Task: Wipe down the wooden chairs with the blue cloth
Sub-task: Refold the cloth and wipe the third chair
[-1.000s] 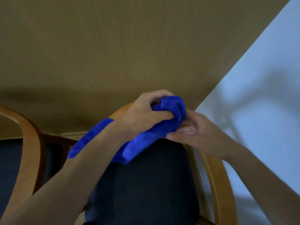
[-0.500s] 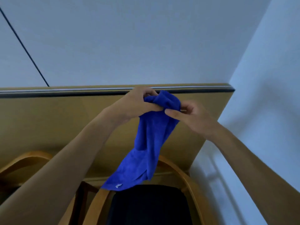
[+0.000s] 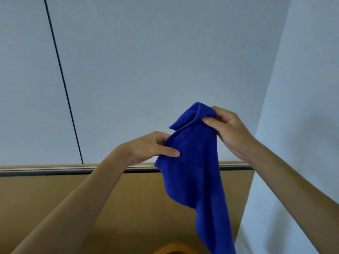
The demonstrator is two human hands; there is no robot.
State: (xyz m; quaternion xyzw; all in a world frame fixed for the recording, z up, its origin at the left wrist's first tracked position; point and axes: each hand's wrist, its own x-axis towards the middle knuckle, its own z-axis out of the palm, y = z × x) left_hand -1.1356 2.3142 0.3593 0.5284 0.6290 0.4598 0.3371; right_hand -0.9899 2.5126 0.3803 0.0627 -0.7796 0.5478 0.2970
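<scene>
Hands met on the blue cloth (image 3: 194, 162), both lifted in front of the pale wall (image 3: 146, 61). The right hand (image 3: 227, 129) was the higher one: its thumb and curled fingers pinched the cloth's top corner, where the hem rolled over into a small fold. The left hand (image 3: 150, 147) sat lower and to the side, thumb laid flat across the front of the fabric and the other fingers tucked behind its edge, so it too gripped the cloth. From these two holds the cloth hung down in a long loose drape, free of the table and touching nothing but the hands.

Behind the forearms ran the far edge of a wooden table (image 3: 55, 198), lined with a dark strip and a pale band, butting against the wall. The table's right side stopped short of a lighter wall (image 3: 302, 88) that closed in on that side, leaving only a narrow gap there. A thin dark line (image 3: 62, 79) slanted down the wall to the table edge; whether it was a cable or a seam could not be told.

The cloth's lower end was cut off by the bottom of the frame. Of the chair (image 3: 174, 249) only a curved sliver of wood showed at the very bottom, just left of the hanging cloth, too little to judge its position.
</scene>
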